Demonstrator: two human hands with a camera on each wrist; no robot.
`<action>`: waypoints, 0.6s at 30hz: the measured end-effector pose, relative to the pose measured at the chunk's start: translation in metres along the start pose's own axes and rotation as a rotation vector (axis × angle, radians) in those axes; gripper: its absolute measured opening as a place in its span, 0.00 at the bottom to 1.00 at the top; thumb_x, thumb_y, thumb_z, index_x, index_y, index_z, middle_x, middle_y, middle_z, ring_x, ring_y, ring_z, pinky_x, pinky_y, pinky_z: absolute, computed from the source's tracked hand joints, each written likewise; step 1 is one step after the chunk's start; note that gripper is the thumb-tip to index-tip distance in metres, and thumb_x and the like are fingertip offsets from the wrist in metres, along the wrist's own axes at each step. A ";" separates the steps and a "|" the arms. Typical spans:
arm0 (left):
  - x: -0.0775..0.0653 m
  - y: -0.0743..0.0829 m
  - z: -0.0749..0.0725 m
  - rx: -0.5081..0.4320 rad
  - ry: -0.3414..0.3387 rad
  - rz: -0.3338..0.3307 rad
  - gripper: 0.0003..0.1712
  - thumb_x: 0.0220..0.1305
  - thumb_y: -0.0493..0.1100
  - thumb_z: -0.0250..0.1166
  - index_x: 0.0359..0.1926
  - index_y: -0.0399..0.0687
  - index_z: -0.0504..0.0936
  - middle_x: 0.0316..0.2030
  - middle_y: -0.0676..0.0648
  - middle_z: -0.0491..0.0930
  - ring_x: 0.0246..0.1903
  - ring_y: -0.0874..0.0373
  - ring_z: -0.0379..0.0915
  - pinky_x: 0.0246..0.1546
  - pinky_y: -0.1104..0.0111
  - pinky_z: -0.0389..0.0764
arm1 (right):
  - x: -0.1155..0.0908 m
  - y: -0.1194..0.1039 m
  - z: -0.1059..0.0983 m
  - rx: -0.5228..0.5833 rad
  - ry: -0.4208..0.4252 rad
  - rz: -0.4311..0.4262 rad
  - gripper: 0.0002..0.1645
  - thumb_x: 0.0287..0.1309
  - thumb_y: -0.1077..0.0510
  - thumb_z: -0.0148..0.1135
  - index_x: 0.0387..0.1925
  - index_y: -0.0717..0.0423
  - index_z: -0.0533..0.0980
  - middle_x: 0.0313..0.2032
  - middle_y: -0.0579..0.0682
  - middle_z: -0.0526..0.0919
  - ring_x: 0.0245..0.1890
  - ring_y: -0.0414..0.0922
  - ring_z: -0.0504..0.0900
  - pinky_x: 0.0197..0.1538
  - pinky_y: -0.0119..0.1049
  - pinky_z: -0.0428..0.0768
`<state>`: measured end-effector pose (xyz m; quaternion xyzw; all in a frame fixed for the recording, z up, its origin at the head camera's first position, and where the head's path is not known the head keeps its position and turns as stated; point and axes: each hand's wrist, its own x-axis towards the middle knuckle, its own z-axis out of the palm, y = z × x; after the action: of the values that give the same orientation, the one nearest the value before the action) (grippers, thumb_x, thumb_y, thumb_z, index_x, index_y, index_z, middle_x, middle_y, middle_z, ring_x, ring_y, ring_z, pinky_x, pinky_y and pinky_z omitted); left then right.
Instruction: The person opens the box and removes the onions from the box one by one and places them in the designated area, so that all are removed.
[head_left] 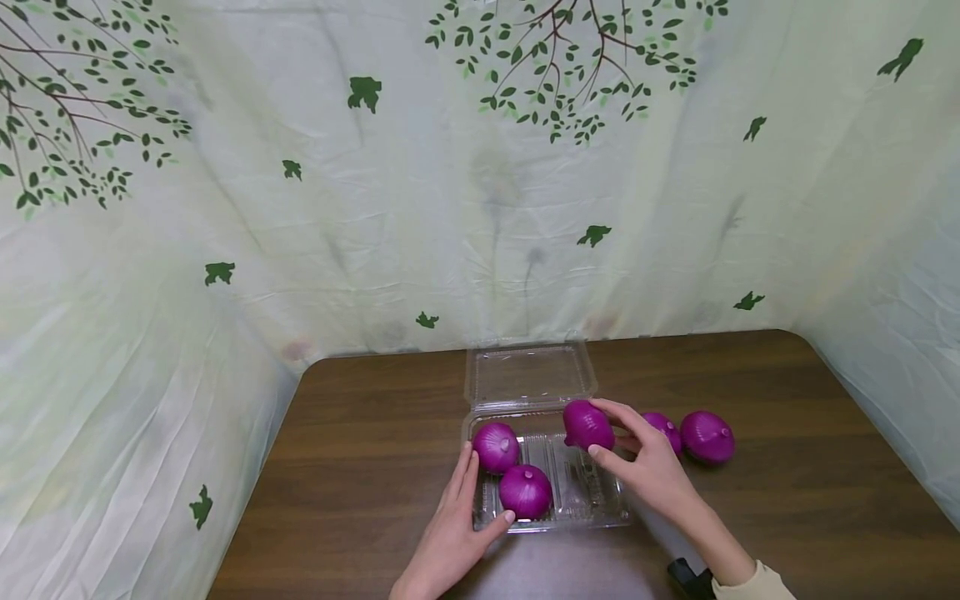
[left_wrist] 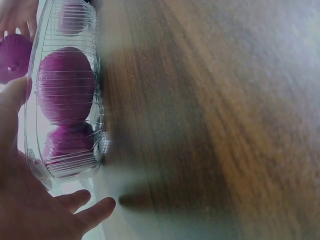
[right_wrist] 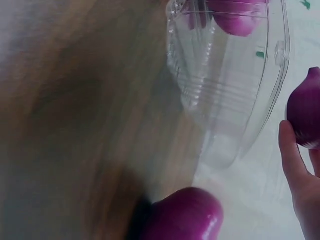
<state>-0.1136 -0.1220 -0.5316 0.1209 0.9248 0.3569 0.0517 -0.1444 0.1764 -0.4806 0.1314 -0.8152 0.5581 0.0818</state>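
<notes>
Between the fingertips and thumb of my right hand [head_left: 654, 468], a purple onion [head_left: 587, 425] is held over the right part of a clear plastic clamshell box [head_left: 592, 503]. The right wrist view also shows this held onion [right_wrist: 306, 112], beside the box's rim. Two more purple onions, one farther back [head_left: 496, 447] and one nearer me [head_left: 526, 492], sit in the left part of the box. My left hand [head_left: 452, 535] rests at the box's near left corner, fingers extended along the left side and thumb at the front rim.
The box's clear lid [head_left: 531, 375] lies folded back toward the curtain [head_left: 480, 250]. Right of the box, two purple onions rest on the brown wooden table [head_left: 360, 450]: one [head_left: 662, 427] partly behind my right hand, the other [head_left: 707, 437] farther right.
</notes>
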 end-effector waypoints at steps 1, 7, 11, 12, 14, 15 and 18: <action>0.000 0.000 0.000 -0.001 -0.004 -0.005 0.59 0.59 0.72 0.60 0.79 0.51 0.45 0.78 0.56 0.35 0.74 0.49 0.43 0.64 0.45 0.62 | -0.002 -0.001 -0.002 0.007 0.009 0.010 0.32 0.58 0.57 0.71 0.64 0.44 0.72 0.57 0.46 0.77 0.53 0.45 0.77 0.50 0.37 0.81; 0.000 0.000 0.000 -0.008 -0.007 -0.009 0.58 0.59 0.72 0.61 0.79 0.50 0.45 0.78 0.56 0.35 0.73 0.48 0.44 0.63 0.43 0.63 | -0.012 0.008 -0.013 0.058 0.066 0.020 0.34 0.58 0.61 0.70 0.65 0.46 0.71 0.56 0.50 0.77 0.49 0.46 0.81 0.47 0.33 0.82; -0.001 0.001 -0.001 -0.008 -0.003 -0.005 0.58 0.59 0.70 0.62 0.79 0.50 0.46 0.78 0.56 0.35 0.74 0.49 0.44 0.64 0.44 0.62 | -0.016 0.011 -0.022 0.069 0.105 0.009 0.34 0.59 0.64 0.69 0.66 0.49 0.71 0.58 0.52 0.77 0.53 0.43 0.79 0.50 0.28 0.79; -0.001 0.001 -0.001 -0.006 -0.002 -0.005 0.58 0.59 0.70 0.62 0.79 0.50 0.45 0.78 0.56 0.35 0.74 0.49 0.44 0.64 0.44 0.62 | -0.017 0.012 -0.025 0.074 0.115 0.012 0.34 0.59 0.64 0.68 0.66 0.50 0.71 0.58 0.52 0.76 0.54 0.42 0.78 0.51 0.27 0.78; -0.001 0.001 -0.001 -0.004 -0.003 -0.005 0.58 0.59 0.71 0.62 0.79 0.50 0.45 0.78 0.56 0.35 0.74 0.48 0.44 0.64 0.43 0.62 | -0.019 0.012 -0.029 0.085 0.131 0.021 0.33 0.60 0.65 0.67 0.66 0.52 0.70 0.59 0.54 0.75 0.54 0.40 0.78 0.50 0.27 0.78; -0.001 0.001 -0.001 -0.003 -0.004 -0.006 0.58 0.59 0.71 0.62 0.79 0.50 0.45 0.78 0.56 0.35 0.74 0.48 0.44 0.63 0.43 0.62 | -0.020 0.013 -0.032 0.089 0.140 0.028 0.33 0.60 0.66 0.66 0.66 0.52 0.70 0.59 0.55 0.75 0.54 0.39 0.77 0.51 0.26 0.78; 0.000 0.002 -0.001 -0.003 -0.007 -0.011 0.58 0.59 0.72 0.61 0.79 0.51 0.45 0.78 0.56 0.35 0.74 0.48 0.43 0.64 0.43 0.62 | -0.023 0.014 -0.038 0.083 0.170 0.041 0.33 0.61 0.66 0.65 0.67 0.54 0.70 0.59 0.56 0.73 0.54 0.36 0.77 0.50 0.26 0.78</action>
<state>-0.1134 -0.1219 -0.5295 0.1170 0.9248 0.3576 0.0570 -0.1271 0.2197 -0.4850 0.0700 -0.7841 0.6020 0.1336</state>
